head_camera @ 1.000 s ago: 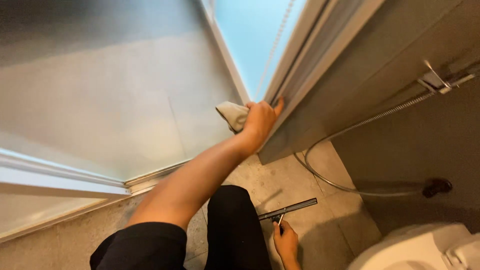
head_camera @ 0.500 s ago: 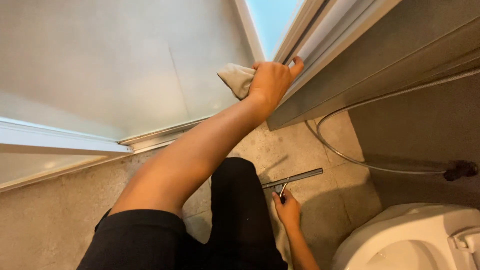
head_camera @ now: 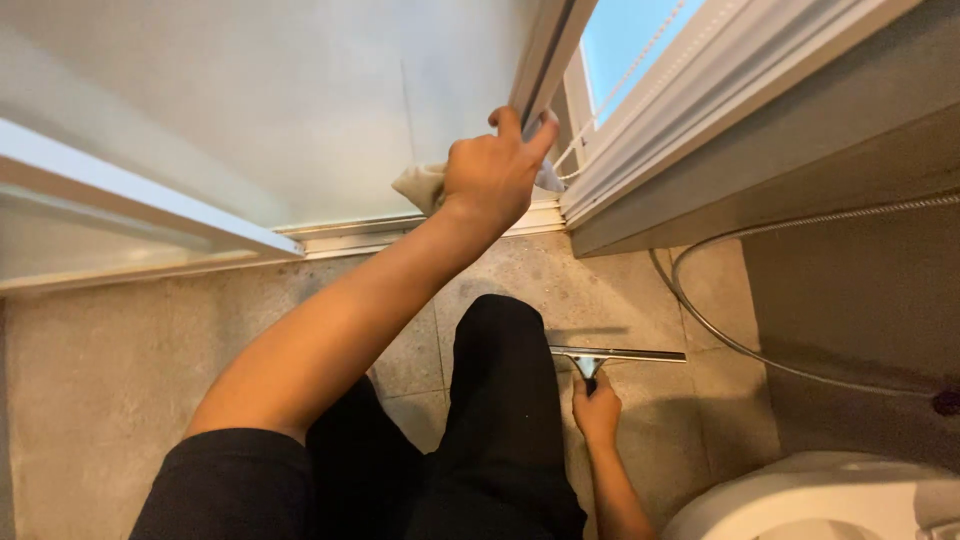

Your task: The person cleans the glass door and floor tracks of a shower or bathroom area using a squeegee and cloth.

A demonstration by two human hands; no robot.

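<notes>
— What are the hands doing from where you stand?

— The left hand [head_camera: 492,172] is raised and curled shut around a pale cloth [head_camera: 420,184], which bunches out on either side of the fist. Its fingertips [head_camera: 543,126] press against the edge of the sliding door frame [head_camera: 548,50], just above the bottom track [head_camera: 400,234].

— And the other one?

— The right hand [head_camera: 597,410] is down low by the floor [head_camera: 90,400], closed around the handle of a squeegee [head_camera: 618,355]. The blade lies crosswise, close over the tiles, beside the person's black-clad knee [head_camera: 505,350].

— Anything you can't make out?

— The squeegee's handle is mostly buried in the fist, so I only see the neck and the blade. Much of the cloth is behind the hand. I can't tell whether the blade actually touches the tiles. A metal hose [head_camera: 740,345] loops along the wall and runs off at the right edge, and the toilet [head_camera: 800,495] is cut off at the bottom corner.
</notes>
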